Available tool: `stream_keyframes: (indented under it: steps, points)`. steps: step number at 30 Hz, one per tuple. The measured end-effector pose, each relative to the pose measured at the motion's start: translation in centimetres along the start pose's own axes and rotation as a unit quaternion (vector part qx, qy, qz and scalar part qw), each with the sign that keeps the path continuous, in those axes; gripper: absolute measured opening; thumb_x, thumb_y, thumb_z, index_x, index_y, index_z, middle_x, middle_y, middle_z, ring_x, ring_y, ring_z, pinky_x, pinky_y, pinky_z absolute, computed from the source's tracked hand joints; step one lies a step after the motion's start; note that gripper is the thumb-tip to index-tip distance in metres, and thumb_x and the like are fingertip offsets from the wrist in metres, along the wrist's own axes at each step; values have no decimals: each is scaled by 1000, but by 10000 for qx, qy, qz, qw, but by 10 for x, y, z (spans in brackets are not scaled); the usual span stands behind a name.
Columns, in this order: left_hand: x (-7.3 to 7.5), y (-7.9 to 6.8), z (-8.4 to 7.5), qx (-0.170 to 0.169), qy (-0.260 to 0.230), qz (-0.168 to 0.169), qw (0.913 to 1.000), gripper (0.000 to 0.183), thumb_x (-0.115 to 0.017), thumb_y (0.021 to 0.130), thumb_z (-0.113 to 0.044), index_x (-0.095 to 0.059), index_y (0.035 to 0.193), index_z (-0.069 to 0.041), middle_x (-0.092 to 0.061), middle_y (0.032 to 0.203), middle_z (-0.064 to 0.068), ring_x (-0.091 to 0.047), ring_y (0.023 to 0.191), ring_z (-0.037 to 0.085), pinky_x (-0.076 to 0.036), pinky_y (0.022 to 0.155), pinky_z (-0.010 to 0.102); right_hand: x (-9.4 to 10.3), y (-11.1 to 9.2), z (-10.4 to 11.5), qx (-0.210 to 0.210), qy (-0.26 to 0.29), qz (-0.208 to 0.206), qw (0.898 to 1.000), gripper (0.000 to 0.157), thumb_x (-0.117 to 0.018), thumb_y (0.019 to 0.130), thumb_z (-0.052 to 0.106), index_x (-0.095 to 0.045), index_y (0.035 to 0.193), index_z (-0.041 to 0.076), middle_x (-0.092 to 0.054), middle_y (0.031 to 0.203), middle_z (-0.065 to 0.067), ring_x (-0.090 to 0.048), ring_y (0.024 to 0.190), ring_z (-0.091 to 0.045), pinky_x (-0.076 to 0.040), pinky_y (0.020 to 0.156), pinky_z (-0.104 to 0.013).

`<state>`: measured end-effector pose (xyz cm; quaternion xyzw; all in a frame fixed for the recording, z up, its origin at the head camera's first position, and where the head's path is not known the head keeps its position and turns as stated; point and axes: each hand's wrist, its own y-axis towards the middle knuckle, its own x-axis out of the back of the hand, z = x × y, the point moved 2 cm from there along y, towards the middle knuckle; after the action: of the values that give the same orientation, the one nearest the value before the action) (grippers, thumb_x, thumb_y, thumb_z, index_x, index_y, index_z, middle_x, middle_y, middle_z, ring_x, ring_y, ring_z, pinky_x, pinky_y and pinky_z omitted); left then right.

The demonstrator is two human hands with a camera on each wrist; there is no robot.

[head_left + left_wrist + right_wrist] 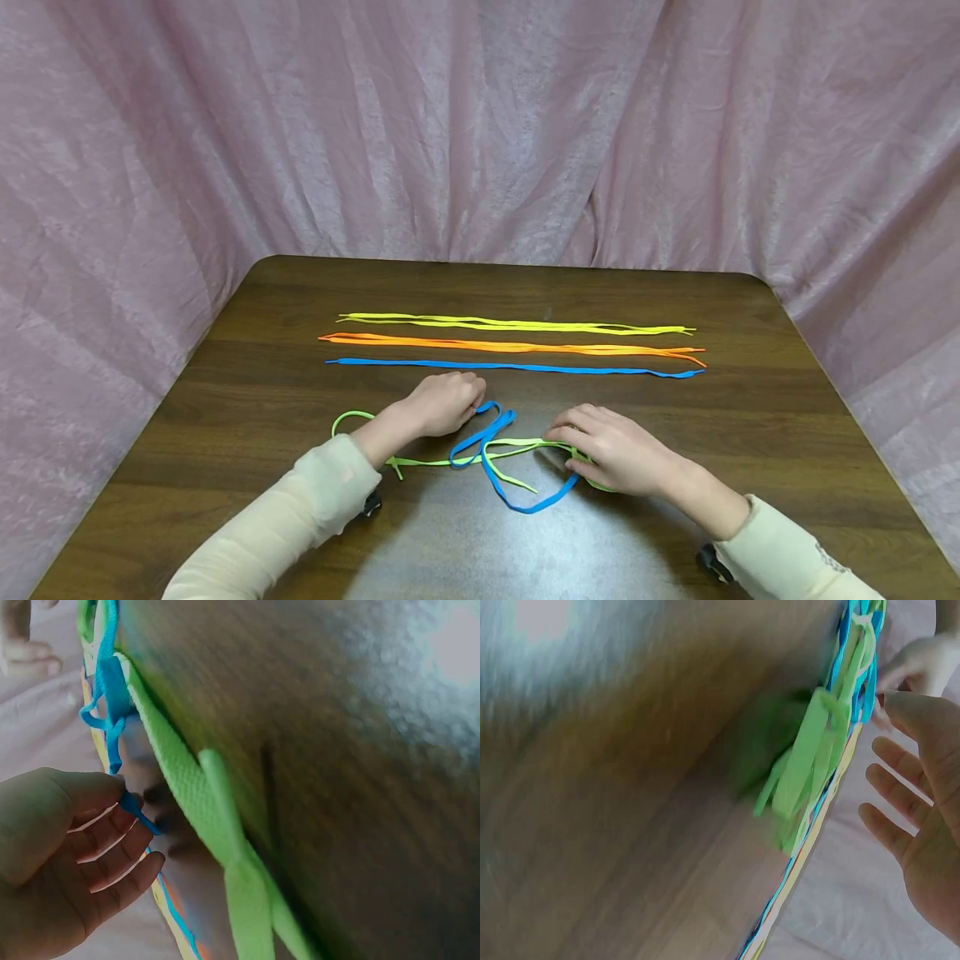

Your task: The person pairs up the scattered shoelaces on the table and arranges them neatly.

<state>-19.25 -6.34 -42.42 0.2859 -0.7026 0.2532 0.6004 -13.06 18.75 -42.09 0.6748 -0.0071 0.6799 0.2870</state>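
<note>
My left hand (442,403) pinches the end of a blue shoelace (491,427) between thumb and fingertips. In the left wrist view the blue tip (136,810) sticks out past those fingertips. The blue lace lies in loops over a tangled light-green shoelace (442,461) and curves toward my right hand (611,450). That hand hovers over the right end of the tangle with its fingers loosely spread. In the right wrist view, green loops (802,765) lie beside its fingers (891,825), with nothing held between them.
Beyond the tangle, straightened laces lie in parallel rows across the wooden table (247,500): blue (517,367), orange (487,344) and yellow (517,326). A pink curtain (480,125) hangs behind the table's far edge.
</note>
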Motion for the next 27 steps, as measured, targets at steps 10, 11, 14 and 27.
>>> stream_keyframes:
  steps: [10,11,14,27]
  points:
    - [11,-16,11,6,-252,-548,9982,14,-60,88,-8,-50,80,-15,-47,69,-8,-42,56,8,-34,48,21,-11,2,27,151,361,427,9983,37,-74,74,17,-60,109,16,-56,109,7,-52,100,-9,-46,82,-24]
    - [12,-18,12,46,-298,-583,9978,13,-60,87,-8,-51,81,-14,-49,70,-8,-42,57,7,-35,49,21,-13,2,28,124,371,475,9981,36,-73,75,18,-60,109,16,-56,109,8,-52,99,-8,-45,82,-23]
    - [17,-24,16,140,-445,-694,9965,10,-62,86,-7,-56,84,-13,-55,74,-7,-46,59,7,-39,51,21,-16,0,29,147,359,522,9979,35,-73,75,18,-59,107,17,-55,104,9,-51,94,-7,-45,79,-22]
    - [24,-55,38,641,-490,-911,9926,12,-65,84,-6,-65,91,-16,-65,87,-3,-59,72,10,-47,58,27,-17,-6,24,11,-321,689,9971,23,-72,72,15,-55,87,18,-48,84,10,-46,77,-8,-42,68,-22]
